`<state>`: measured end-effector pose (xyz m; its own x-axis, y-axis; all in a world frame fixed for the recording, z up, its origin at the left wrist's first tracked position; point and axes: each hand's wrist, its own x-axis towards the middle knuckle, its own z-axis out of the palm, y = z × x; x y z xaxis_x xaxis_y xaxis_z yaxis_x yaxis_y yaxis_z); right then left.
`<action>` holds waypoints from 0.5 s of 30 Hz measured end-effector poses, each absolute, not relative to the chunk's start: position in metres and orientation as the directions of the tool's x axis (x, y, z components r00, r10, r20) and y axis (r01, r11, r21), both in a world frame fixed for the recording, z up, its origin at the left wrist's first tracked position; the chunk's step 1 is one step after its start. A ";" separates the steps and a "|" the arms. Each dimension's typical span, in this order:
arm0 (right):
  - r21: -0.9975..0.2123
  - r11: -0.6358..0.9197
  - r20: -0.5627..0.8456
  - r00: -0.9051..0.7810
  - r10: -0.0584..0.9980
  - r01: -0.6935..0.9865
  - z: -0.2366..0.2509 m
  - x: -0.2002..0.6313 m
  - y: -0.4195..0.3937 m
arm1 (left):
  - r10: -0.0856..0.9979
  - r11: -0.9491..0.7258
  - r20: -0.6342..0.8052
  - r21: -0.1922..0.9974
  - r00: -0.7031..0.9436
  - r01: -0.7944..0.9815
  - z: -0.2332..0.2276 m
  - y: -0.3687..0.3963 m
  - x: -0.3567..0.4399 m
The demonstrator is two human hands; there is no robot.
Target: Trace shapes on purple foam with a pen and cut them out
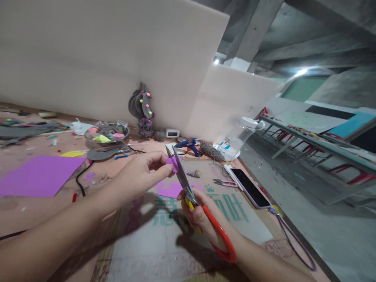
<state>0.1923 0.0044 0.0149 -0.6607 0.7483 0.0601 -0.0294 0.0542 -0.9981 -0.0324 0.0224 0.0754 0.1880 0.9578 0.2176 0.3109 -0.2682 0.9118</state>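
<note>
Between the thumb and fingers of my left hand [152, 166] is a small piece of purple paper [175, 163]. My right hand [202, 213] grips a pair of scissors [221, 235] with red and yellow handles. The scissor blades are parted and point up and away from me, right at the purple piece. Below them, a larger purple scrap [170, 190] lies on a whitish printed sheet [141, 239]. A big purple sheet [44, 176] lies flat on the table at the left.
A bowl of coloured scraps [107, 133], a blue glue gun [190, 146], grey yarn [211, 151] and a clear plastic jug [239, 135] stand along the back. Thread snips [226, 183] and a phone [249, 188] lie at right, near the table edge. A grey hanging ornament [141, 105] leans against the white board.
</note>
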 end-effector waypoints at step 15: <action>-0.997 0.067 0.036 -0.622 0.783 0.026 0.021 0.189 0.002 | 0.960 -0.267 0.210 0.889 0.185 0.372 0.075 0.028 -0.038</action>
